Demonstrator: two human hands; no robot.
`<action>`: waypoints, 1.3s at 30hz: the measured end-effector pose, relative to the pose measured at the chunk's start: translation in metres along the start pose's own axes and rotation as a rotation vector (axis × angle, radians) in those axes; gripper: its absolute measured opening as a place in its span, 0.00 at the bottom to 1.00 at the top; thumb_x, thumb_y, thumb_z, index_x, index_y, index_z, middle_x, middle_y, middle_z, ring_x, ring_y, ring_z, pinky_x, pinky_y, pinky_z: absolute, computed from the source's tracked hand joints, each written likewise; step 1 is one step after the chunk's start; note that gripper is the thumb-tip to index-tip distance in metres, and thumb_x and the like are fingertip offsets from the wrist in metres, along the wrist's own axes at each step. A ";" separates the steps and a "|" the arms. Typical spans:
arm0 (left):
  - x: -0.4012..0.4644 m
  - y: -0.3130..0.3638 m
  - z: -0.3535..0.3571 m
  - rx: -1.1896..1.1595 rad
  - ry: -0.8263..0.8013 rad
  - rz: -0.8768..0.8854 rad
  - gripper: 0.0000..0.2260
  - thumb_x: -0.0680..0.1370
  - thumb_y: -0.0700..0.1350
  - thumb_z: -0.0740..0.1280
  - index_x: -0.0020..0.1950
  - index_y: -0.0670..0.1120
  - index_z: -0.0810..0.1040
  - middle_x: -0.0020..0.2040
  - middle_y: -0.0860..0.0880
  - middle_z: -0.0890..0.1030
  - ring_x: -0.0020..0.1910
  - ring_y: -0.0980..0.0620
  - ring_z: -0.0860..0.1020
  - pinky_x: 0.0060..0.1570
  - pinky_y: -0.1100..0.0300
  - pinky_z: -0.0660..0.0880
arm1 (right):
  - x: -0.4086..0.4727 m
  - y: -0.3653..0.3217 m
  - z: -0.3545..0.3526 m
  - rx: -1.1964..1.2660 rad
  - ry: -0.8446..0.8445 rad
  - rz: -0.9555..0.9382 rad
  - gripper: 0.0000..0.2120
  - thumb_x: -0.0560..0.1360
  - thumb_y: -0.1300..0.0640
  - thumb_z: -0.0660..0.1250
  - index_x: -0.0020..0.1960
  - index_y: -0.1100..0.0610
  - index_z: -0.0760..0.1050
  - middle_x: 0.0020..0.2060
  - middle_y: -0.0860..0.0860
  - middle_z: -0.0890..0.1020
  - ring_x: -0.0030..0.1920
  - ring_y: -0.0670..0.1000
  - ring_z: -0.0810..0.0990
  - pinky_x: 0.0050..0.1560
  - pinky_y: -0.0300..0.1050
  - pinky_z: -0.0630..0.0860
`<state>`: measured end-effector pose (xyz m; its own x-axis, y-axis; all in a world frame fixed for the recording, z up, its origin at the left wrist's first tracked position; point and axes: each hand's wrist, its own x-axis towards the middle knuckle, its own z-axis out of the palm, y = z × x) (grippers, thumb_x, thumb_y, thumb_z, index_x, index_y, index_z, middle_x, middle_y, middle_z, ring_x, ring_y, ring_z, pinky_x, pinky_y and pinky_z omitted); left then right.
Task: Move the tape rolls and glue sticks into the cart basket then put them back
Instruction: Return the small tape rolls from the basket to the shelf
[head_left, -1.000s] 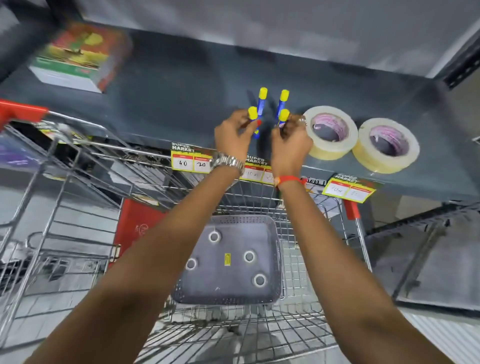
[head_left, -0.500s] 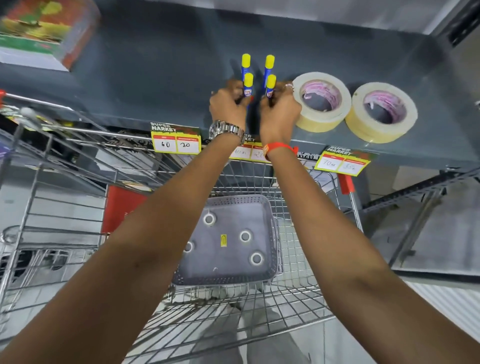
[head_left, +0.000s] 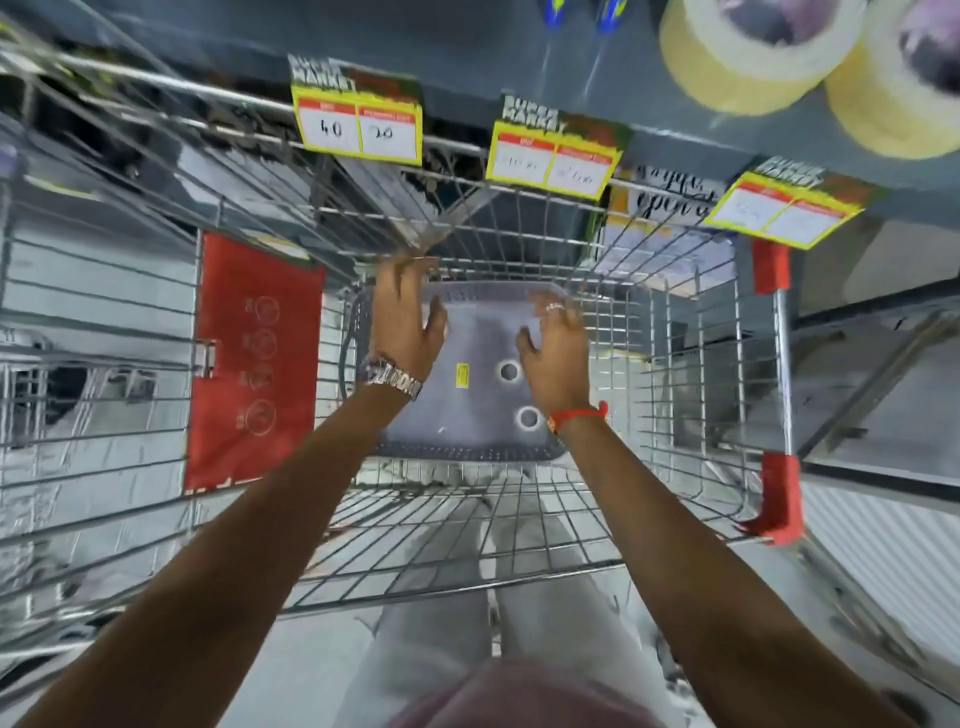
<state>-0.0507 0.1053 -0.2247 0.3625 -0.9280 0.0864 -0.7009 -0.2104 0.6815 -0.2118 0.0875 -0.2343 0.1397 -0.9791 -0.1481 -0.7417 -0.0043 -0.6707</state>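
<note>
While both of my arms reach down into the wire cart (head_left: 519, 519), my left hand (head_left: 408, 322) hangs over the far left part of the grey plastic basket (head_left: 467, 415) that lies bottom-up in the cart, its fingers (head_left: 436, 317) spread and holding nothing. My right hand (head_left: 558, 358) hovers over the basket's right side, fingers (head_left: 563, 317) likewise splayed and empty, palm turned toward the left hand; I cannot tell whether either hand touches the plastic. A metal watch (head_left: 392, 382) sits on my left wrist and a red band (head_left: 579, 415) on my right one, with a ring (head_left: 554, 307) on a right finger. Up on the dark shelf (head_left: 467, 47) ahead of the cart, two pale tape rolls (head_left: 748, 52) lie side by side at the top right corner, the second roll (head_left: 893, 104) just beside the first and cut off by the edge. Left of them I see only the blue lower ends of two glue sticks (head_left: 551, 10), standing upright near the shelf's front; their tops are out of view. Three yellow price tags (head_left: 358, 122) hang along the shelf edge. A red panel (head_left: 254, 358) is fixed on the cart's left wall.
</note>
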 end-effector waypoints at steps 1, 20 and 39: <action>-0.009 -0.019 0.010 0.063 -0.103 -0.111 0.19 0.70 0.33 0.65 0.61 0.34 0.71 0.62 0.32 0.71 0.64 0.36 0.69 0.63 0.57 0.62 | -0.003 0.013 0.010 -0.052 -0.100 0.036 0.19 0.73 0.64 0.67 0.63 0.63 0.72 0.61 0.61 0.75 0.61 0.60 0.74 0.65 0.48 0.70; 0.010 -0.124 0.121 0.317 -0.546 -0.267 0.32 0.73 0.45 0.69 0.70 0.35 0.60 0.70 0.36 0.66 0.71 0.40 0.61 0.71 0.51 0.58 | 0.028 0.085 0.115 -0.597 -0.506 0.000 0.27 0.69 0.65 0.69 0.66 0.58 0.67 0.68 0.61 0.65 0.67 0.63 0.64 0.58 0.54 0.74; -0.008 -0.053 0.023 0.193 -0.190 -0.079 0.21 0.64 0.49 0.60 0.49 0.36 0.77 0.48 0.35 0.80 0.46 0.37 0.79 0.40 0.50 0.80 | 0.031 -0.046 0.026 -0.305 -0.144 -0.182 0.17 0.67 0.60 0.71 0.55 0.60 0.75 0.60 0.58 0.69 0.58 0.58 0.73 0.50 0.48 0.80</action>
<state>-0.0306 0.1170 -0.2788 0.3120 -0.9435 -0.1115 -0.7857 -0.3222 0.5280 -0.1563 0.0622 -0.2275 0.3621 -0.9180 -0.1619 -0.8542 -0.2573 -0.4518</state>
